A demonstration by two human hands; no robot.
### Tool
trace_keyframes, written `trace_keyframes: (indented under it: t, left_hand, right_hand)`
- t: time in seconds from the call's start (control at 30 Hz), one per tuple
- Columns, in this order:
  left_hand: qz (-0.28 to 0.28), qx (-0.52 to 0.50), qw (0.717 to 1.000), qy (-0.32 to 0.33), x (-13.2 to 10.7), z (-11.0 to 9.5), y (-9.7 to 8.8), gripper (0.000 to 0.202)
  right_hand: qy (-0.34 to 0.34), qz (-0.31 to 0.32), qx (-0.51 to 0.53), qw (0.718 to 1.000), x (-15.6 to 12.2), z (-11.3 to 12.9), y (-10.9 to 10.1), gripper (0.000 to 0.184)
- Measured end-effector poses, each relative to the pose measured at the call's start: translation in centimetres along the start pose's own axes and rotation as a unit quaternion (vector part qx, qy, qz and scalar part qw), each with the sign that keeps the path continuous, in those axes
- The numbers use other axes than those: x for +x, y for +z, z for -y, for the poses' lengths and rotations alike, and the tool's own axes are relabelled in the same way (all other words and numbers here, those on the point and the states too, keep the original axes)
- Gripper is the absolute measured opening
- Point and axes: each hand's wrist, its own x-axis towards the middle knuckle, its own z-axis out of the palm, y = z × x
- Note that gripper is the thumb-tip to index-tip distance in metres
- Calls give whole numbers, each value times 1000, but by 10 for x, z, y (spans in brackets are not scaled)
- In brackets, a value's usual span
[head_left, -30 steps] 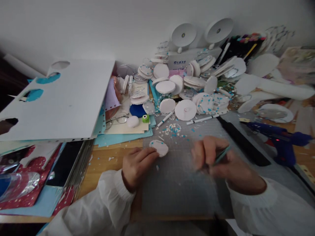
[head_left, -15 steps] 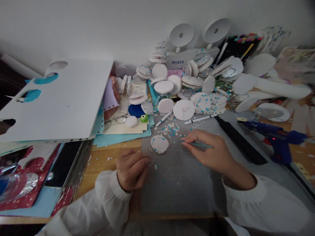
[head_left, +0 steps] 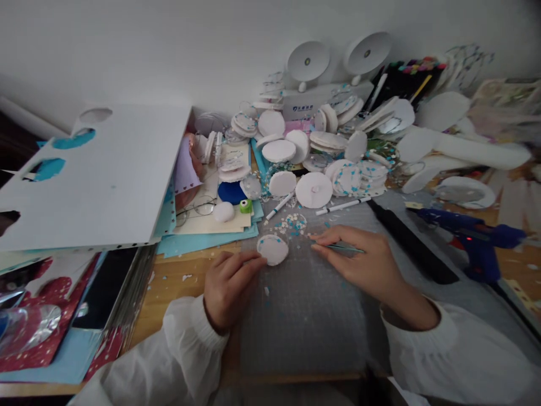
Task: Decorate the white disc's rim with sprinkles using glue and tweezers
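Pale plain wall behind; wooden table below, with a grey mat covering its middle and right. A small white disc lies on the mat near its left edge, a few blue dots along its rim. Left hand: fingers bent, tips at the disc's lower left edge; cannot tell whether they pinch it or merely rest against it. Right hand: closed around thin tweezers, thumb and forefinger forward, points directed left toward the disc but apart from it. Whether the points hold anything: too small to tell.

Loose blue and white bits are scattered just beyond the disc. Behind these, a white pen lies in front of a heap of larger white discs, some hung with blue-dotted strings. Right side: a long black strip lies slantwise on the mat; beyond it a blue glue gun shows a red light. Left side: a green punch and eyeglasses on papers, next to a large white board with holes cut in it.
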Motion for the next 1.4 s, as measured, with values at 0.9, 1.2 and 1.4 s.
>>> trace_keyframes:
  t: [0.9, 1.2, 1.4]
  left_hand:
    - [-129, -264, 911, -290, -7, -13, -3, 18]
    - [-106, -247, 929, -255, -6, -16, -7, 18]
    - [-95, -261, 928, -249, -10, -16, -6, 17]
  right_hand:
    - [-140, 120, 110, 977, -19, 25, 23, 11]
    - [-169, 151, 77, 971, -23, 17, 36, 13]
    - [-188, 111, 81, 972, -18, 23, 30, 16]
